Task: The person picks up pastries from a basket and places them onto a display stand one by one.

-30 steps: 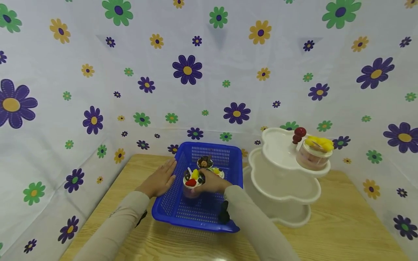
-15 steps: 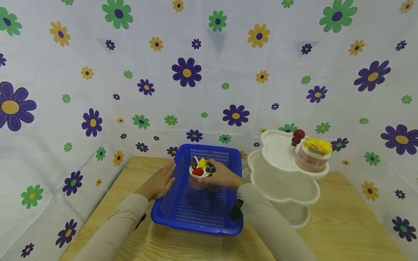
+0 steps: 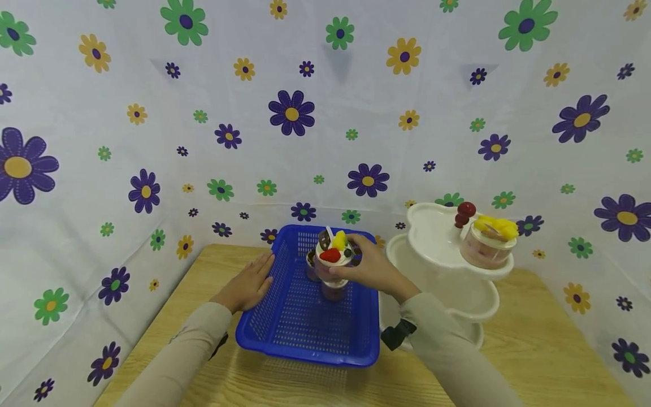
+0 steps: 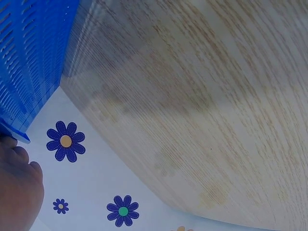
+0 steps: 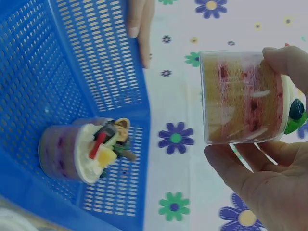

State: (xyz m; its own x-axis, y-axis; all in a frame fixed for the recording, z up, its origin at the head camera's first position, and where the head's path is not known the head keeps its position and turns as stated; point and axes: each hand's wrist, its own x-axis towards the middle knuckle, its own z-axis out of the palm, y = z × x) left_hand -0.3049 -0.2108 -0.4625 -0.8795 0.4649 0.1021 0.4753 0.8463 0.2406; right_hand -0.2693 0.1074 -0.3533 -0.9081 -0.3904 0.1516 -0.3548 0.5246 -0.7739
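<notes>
My right hand (image 3: 373,268) grips a clear dessert cup (image 3: 329,264) of layered cake, topped with cream, a red strawberry, yellow fruit and a chocolate biscuit. In the right wrist view the thumb and fingers hold the cup (image 5: 245,98) by its sides, raised over the blue basket (image 3: 305,357). Two more dessert cups stand inside the basket; one dessert cup (image 5: 60,151) shows cream and fruit, and the other is partly hidden behind it. My left hand (image 3: 247,284) rests with straight fingers along the basket's left rim.
A white three-tier stand (image 3: 432,240) with scalloped trays and a red knob (image 3: 466,209) is right of the basket. On its top tier sits a dessert cup (image 3: 488,246) with yellow fruit. All stand on a wooden table (image 3: 549,345) before a flowered curtain (image 3: 229,102).
My right hand has lifted the strawberry-topped dessert cup and carried it rightward, uncovering the cups behind. The left hand has stayed on the basket rim.
</notes>
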